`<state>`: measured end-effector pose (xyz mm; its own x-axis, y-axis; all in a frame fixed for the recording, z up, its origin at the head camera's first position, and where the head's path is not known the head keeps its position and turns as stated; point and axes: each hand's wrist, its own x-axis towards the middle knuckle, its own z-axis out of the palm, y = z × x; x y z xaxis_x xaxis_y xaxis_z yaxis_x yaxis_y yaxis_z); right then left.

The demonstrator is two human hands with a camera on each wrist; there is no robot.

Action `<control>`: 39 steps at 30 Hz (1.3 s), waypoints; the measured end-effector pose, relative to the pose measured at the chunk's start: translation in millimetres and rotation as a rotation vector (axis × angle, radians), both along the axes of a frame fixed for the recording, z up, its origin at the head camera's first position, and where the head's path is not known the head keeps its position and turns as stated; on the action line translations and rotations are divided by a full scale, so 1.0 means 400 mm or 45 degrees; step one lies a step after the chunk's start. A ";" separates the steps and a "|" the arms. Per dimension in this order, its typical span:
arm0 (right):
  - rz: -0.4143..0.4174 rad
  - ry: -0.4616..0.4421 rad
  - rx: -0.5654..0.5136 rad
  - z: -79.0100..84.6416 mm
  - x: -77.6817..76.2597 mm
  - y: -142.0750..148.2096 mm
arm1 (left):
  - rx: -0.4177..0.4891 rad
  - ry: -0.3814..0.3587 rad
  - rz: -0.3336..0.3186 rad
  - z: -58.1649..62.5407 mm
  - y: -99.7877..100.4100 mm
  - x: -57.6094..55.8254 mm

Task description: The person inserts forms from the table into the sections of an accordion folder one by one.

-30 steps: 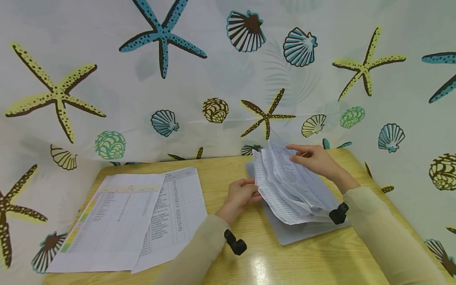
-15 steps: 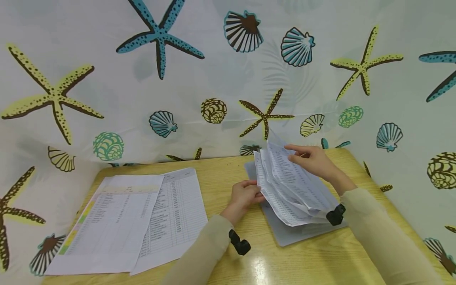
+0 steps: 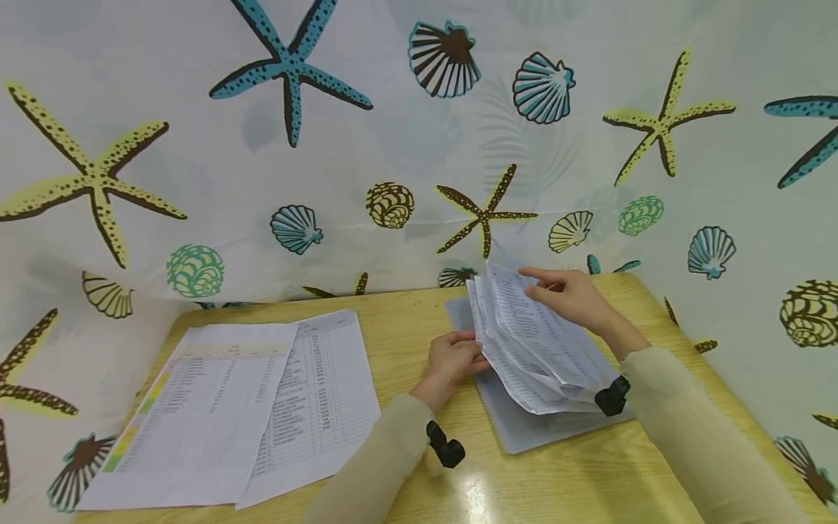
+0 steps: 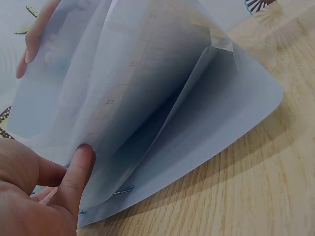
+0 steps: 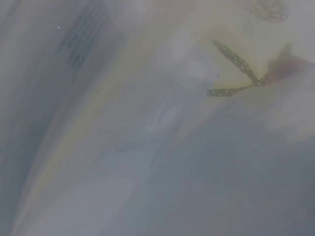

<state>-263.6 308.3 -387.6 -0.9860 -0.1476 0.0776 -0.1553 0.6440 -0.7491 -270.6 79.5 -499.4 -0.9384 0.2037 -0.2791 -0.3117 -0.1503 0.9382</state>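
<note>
A stack of printed paper sheets (image 3: 527, 335) stands tilted and fanned over a grey folder (image 3: 524, 429) on the right of the table. With fingers and thumb my left hand (image 3: 452, 360) pinches the left edge of the sheets; the left wrist view shows this hand (image 4: 54, 191) at the edge, above the folder's bluish-grey cover (image 4: 236, 98). At the top right of the sheets, my right hand (image 3: 576, 298) holds their upper edge between thumb and forefinger. Hazy, close sheets (image 5: 98, 147) fill most of the right wrist view and hide that hand's fingertips.
Two printed lists lie overlapping on the table's left: a sheet with coloured tabs (image 3: 196, 437) on top of another list (image 3: 321, 407). The wooden table (image 3: 419, 313) ends at a curtain (image 3: 366, 145) patterned with starfish and shells.
My left hand has shifted slightly right, and the left edges of the sheets sit closer together. My right hand keeps its place on the upper edge. The head view has turned a little.
</note>
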 end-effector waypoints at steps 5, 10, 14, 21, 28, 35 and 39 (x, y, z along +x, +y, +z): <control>-0.007 -0.004 -0.013 0.002 0.001 -0.002 | -0.016 -0.002 0.009 -0.002 0.011 -0.003; -0.005 -0.002 -0.008 0.002 0.002 -0.003 | -0.024 -0.001 0.018 -0.007 0.019 -0.005; -0.015 -0.008 0.002 0.001 0.002 -0.005 | -0.028 0.000 0.017 -0.011 0.022 -0.009; -0.014 -0.026 0.002 -0.001 0.000 -0.006 | -0.062 0.002 0.003 -0.014 0.023 -0.016; -0.009 -0.020 0.004 0.001 0.004 -0.006 | -0.072 -0.002 0.003 -0.016 0.028 -0.021; -0.014 -0.028 -0.006 0.005 0.006 -0.004 | -0.013 0.005 0.005 -0.023 0.021 -0.024; -0.010 -0.024 -0.006 0.005 0.007 -0.001 | 0.083 -0.008 -0.012 -0.024 0.003 -0.026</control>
<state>-260.9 307.9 -385.6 -0.9884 -0.1392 0.0600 -0.1362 0.6416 -0.7548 -281.1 80.7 -509.0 -0.9346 0.2307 -0.2709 -0.3194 -0.2081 0.9245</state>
